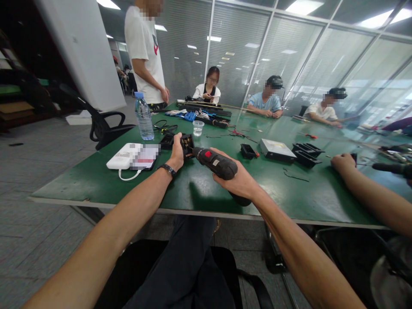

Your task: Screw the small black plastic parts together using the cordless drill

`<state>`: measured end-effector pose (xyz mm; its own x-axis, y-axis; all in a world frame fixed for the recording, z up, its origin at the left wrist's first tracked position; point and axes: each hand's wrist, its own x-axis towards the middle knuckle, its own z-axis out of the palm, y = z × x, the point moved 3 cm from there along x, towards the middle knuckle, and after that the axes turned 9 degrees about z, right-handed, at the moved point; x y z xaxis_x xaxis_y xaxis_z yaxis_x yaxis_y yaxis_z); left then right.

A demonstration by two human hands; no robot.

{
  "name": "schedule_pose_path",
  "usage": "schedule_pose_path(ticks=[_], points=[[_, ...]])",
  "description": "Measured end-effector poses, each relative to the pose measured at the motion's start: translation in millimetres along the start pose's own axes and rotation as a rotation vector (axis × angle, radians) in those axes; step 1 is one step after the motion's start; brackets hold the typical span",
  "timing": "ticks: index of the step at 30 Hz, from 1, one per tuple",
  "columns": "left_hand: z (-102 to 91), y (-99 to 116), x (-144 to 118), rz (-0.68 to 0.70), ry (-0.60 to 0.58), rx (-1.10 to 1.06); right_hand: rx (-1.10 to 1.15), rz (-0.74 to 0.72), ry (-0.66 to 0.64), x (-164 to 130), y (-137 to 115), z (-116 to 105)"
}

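My right hand (240, 180) grips a black electric screwdriver (214, 162) with a red switch, held level above the green table (96, 180). Its tip points left into a small black box part (187, 143). My left hand (177, 153), with a dark band on the wrist, holds that black part from its left side. Both hands are over the table's near middle.
A white power bank and a phone (133, 157) lie left of my hands, with a water bottle (143, 116) and a clear plastic cup (198, 128) behind. Black trays (305, 152) and a grey box (277, 150) sit to the right. A co-worker's arm (363, 184) rests at the right. Several people are at the far side.
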<state>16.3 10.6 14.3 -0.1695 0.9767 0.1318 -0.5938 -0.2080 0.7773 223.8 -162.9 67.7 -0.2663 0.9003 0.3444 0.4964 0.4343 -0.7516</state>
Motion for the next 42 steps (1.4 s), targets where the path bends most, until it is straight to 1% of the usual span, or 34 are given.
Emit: schedule_pose_path(ticks=[6, 24, 29, 42], points=[[0.5, -0.7, 1.4, -0.035, 0.014, -0.021, 0.012, -0.024, -0.004, 0.0, 1.5, 0.5], [-2.1, -3.6, 5.2, -0.009, -0.014, 0.02, -0.001, -0.025, 0.002, 0.9, 3.3, 0.1], [-3.4, -5.2, 6.3, 0.0, -0.032, 0.001, -0.004, -0.025, 0.007, 0.6, 1.3, 0.0], [-2.4, -4.4, 5.3, -0.011, -0.018, -0.01, -0.018, -0.016, 0.005, 0.8, 0.5, -0.9]])
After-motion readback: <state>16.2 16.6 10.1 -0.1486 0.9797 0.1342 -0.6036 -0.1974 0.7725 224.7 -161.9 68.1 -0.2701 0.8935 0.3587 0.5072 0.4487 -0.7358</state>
